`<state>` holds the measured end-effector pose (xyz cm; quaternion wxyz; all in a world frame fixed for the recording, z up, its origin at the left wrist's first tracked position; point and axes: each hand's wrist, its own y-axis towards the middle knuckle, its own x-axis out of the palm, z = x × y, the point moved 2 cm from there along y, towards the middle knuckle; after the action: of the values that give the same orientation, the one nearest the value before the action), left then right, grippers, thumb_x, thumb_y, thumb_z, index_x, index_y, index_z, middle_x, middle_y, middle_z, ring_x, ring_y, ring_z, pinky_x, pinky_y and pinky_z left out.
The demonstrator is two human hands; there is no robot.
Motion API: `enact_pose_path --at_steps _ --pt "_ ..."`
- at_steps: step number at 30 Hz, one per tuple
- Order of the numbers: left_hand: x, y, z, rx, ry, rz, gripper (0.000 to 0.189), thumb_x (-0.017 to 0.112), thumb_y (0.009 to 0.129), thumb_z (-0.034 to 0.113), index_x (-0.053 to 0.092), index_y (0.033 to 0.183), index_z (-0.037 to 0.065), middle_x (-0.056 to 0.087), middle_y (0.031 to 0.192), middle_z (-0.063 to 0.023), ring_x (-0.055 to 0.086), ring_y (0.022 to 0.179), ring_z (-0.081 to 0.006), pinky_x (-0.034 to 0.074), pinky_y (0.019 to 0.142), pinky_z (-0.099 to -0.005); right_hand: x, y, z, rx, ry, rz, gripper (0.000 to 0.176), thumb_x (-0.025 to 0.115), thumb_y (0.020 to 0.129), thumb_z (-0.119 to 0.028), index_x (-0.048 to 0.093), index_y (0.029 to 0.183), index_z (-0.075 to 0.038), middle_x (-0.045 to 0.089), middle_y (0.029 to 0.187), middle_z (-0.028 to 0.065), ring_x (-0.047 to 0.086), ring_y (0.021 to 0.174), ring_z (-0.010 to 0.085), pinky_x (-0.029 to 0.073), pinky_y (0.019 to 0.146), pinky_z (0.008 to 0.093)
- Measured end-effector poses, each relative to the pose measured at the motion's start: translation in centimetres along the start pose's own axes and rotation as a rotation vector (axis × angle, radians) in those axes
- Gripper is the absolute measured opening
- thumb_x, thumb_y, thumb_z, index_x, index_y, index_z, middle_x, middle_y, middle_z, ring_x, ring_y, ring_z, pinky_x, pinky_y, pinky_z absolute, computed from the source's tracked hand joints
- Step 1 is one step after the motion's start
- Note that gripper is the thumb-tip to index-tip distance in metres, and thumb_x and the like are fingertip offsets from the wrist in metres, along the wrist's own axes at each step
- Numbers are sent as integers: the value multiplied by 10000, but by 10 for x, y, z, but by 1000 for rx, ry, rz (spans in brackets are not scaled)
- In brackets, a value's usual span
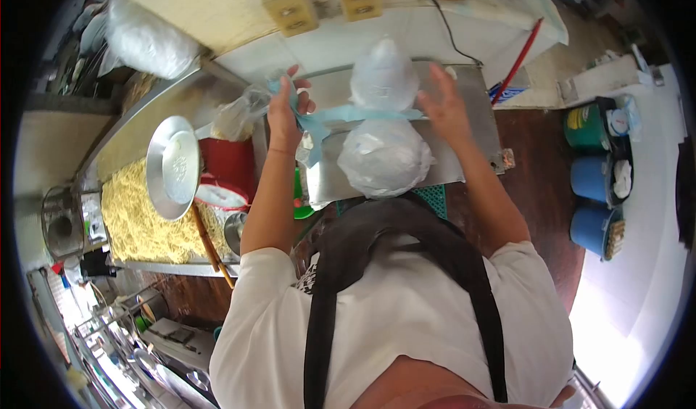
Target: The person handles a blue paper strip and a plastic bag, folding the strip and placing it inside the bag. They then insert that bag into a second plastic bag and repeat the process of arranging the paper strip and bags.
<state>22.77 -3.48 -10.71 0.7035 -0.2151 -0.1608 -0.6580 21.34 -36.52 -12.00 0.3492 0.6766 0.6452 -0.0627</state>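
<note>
My left hand (284,115) grips a crumpled light blue plastic strip, which looks like a thin bag. The blue plastic (341,114) stretches rightward between two filled white plastic bags. One white bag (384,79), tapering to a top, sits at the wall side of the metal table (471,112). The other, rounder white bag (384,159) lies closer to my body. To the right of the bags, my right hand (448,115) is raised with its fingers apart, near the blue plastic's far end. What fills the white bags cannot be made out.
At left, yellow noodles (134,217) fill a tray beside a red scale (226,166) with a metal pan (172,168). A clear plastic bag (239,115) lies near my left hand. A red stick (518,61) leans at right; blue buckets (591,177) stand by the wall.
</note>
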Motion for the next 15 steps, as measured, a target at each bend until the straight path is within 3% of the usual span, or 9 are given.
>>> enact_pose_path --at_steps 2,5,7,10,15 --pt "1 -21 34 51 -165 -91 556 486 1013 398 416 1403 7 587 953 -94 414 593 -123 430 549 -287 -26 16 -68 -59 89 53 502 688 870 -155 532 1334 -45 560 1295 176 554 1193 346 441 1006 405" --pt "33 -63 84 77 -159 -202 585 480 1015 428 408 1402 -3 589 979 -112 436 602 -128 442 538 -297 -45 26 -174 -236 130 44 364 683 863 -115 614 1215 -51 617 1166 141 589 1110 320 468 951 392" --pt "53 -94 106 110 -21 -251 757 482 972 586 386 1408 -25 588 997 -133 490 589 -139 465 494 -295 -39 21 -225 -386 143 -24 322 711 841 -136 640 1148 -65 623 1072 109 590 1041 310 471 906 399" --pt "64 -131 128 123 106 -353 994 494 867 748 331 1442 -46 585 1000 -146 540 557 -147 483 458 -270 -16 11 -280 -479 151 -130 245 754 807 -174 650 1010 -84 595 953 74 577 928 291 456 831 405" --pt "55 -172 138 142 164 -471 1039 502 860 755 291 1470 -60 584 1022 -137 596 645 -155 515 502 -268 23 -8 -303 -466 200 -219 232 789 765 -200 597 844 -97 558 880 54 554 845 275 436 783 398"
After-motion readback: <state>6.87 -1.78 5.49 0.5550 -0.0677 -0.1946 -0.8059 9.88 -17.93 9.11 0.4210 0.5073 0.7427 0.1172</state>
